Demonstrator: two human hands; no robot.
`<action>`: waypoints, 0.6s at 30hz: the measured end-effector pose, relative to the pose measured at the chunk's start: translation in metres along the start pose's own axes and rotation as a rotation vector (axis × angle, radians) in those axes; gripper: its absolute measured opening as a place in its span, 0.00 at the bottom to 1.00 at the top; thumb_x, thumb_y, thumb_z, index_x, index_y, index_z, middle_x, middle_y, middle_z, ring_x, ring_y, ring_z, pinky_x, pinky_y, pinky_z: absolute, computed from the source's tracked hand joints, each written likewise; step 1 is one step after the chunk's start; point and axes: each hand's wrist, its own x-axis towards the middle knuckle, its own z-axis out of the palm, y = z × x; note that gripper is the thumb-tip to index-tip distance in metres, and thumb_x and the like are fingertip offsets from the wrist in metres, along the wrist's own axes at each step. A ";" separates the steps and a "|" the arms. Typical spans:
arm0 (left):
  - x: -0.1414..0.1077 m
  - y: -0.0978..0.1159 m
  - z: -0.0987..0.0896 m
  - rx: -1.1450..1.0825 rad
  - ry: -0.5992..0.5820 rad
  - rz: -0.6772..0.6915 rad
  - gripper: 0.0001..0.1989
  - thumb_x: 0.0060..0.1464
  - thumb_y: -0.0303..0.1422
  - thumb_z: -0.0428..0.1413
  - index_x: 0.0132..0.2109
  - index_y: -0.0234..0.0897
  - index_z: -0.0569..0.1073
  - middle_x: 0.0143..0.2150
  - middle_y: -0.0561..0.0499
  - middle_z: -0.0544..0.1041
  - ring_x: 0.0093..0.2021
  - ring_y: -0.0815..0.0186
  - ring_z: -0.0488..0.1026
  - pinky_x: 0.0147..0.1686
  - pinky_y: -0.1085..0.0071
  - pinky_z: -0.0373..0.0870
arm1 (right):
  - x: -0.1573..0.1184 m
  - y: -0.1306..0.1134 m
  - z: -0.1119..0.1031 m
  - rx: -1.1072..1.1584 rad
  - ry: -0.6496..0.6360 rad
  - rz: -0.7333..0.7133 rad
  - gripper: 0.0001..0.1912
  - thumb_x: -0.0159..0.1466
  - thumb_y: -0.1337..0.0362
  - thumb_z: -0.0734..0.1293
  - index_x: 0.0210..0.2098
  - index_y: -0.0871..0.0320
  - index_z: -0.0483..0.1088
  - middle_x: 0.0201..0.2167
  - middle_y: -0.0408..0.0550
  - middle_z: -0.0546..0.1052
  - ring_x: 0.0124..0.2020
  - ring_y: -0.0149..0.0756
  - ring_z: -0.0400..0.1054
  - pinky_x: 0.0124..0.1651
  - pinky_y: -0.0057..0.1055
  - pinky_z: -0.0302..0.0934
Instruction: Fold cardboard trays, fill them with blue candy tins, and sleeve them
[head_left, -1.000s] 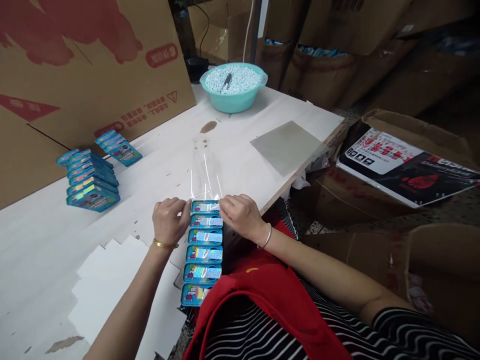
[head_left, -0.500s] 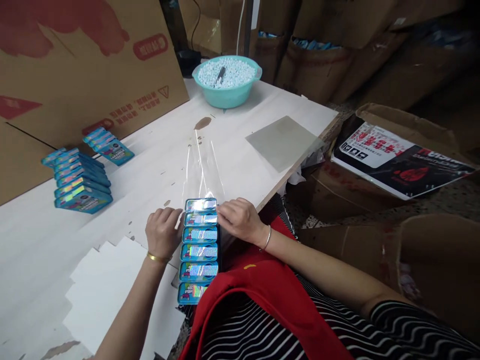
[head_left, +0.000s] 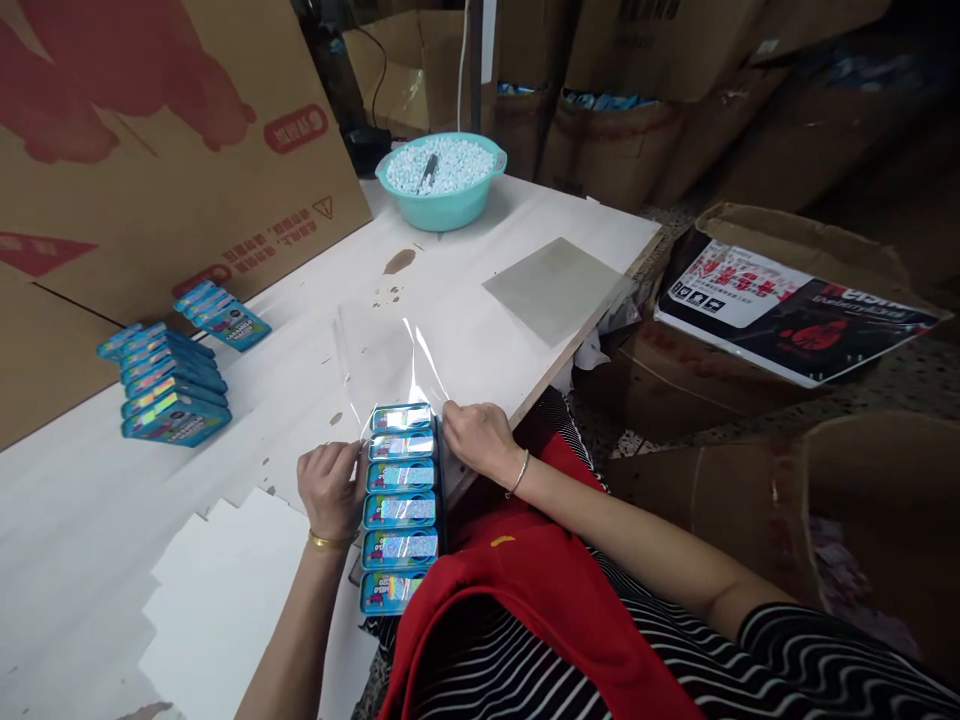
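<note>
Head view: left hand [head_left: 330, 490], gold bracelet [head_left: 328, 542] on its wrist, has fingers curled in and thumb and fingertips closed on the left edge of the clear plastic film [head_left: 384, 352]. Right hand [head_left: 480, 440], silver bracelet [head_left: 517, 474], pinches the film's right edge, fingers closed. Film lies over the white tabletop [head_left: 300, 370], reaching away from the far end of the row of six blue tins [head_left: 401, 510]. Row sits between the hands at the near table edge, running toward the body, shiny holographic strips on the tins; near end meets the red apron [head_left: 517, 590].

Left side of table: larger group of blue tins [head_left: 174, 388] leaning on each other, smaller group of blue tins [head_left: 223, 314] just behind it, both by the big printed carton [head_left: 187, 150]. Stack of white sheets [head_left: 225, 600] fanned out left of the left forearm. Far end: turquoise basin [head_left: 442, 208] full of pale pellets [head_left: 461, 165], dark tool [head_left: 428, 173] stuck in them, type unclear. Translucent grey sheet [head_left: 555, 288] flat near the right table edge. Open cartons on the floor, right.
</note>
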 end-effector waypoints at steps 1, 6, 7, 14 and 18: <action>-0.002 0.001 -0.001 -0.006 0.005 0.000 0.04 0.56 0.28 0.54 0.32 0.37 0.70 0.25 0.52 0.72 0.28 0.66 0.66 0.34 0.67 0.57 | -0.003 -0.001 0.000 -0.001 -0.010 -0.032 0.11 0.67 0.65 0.53 0.37 0.59 0.66 0.30 0.51 0.78 0.32 0.41 0.73 0.32 0.32 0.51; -0.008 -0.002 0.002 -0.022 -0.053 -0.089 0.06 0.57 0.30 0.52 0.32 0.37 0.71 0.25 0.53 0.72 0.28 0.66 0.67 0.34 0.68 0.58 | -0.011 0.000 0.006 0.021 0.002 -0.069 0.11 0.66 0.65 0.55 0.37 0.59 0.68 0.30 0.51 0.78 0.33 0.40 0.73 0.34 0.32 0.52; -0.008 -0.004 0.005 -0.017 -0.109 -0.133 0.07 0.57 0.31 0.51 0.32 0.37 0.71 0.25 0.52 0.72 0.29 0.65 0.68 0.34 0.68 0.57 | -0.010 0.000 0.006 0.024 -0.001 -0.052 0.11 0.66 0.64 0.56 0.37 0.59 0.69 0.31 0.51 0.78 0.33 0.40 0.73 0.34 0.32 0.53; -0.006 -0.006 0.013 -0.068 -0.449 -0.300 0.13 0.57 0.31 0.45 0.27 0.38 0.69 0.25 0.49 0.71 0.30 0.61 0.67 0.32 0.67 0.55 | -0.015 -0.006 0.004 0.025 -0.118 -0.120 0.14 0.67 0.66 0.55 0.37 0.64 0.70 0.32 0.57 0.78 0.33 0.41 0.73 0.34 0.33 0.56; -0.016 0.000 -0.003 -0.139 -0.489 -0.240 0.14 0.57 0.32 0.44 0.26 0.38 0.66 0.25 0.50 0.70 0.29 0.62 0.66 0.31 0.67 0.56 | -0.036 -0.010 0.007 0.043 -0.126 -0.282 0.13 0.66 0.65 0.56 0.35 0.64 0.70 0.30 0.56 0.77 0.32 0.40 0.72 0.34 0.34 0.58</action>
